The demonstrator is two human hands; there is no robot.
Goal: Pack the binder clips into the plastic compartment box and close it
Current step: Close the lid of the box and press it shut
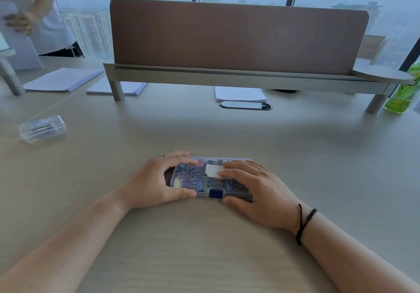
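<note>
Box flat on bench, lid down, clips inside. My left hand grips left end; right hand lies flat on lid, thumb at front edge. I'd press evenly, then seat blue latch until it clicks

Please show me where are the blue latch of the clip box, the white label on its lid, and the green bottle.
blue latch (215, 193): head view, centre of the latch, on the box's near edge.
white label (213, 170): head view, its uncovered left part.
green bottle (401, 97): head view, lower body.
</note>
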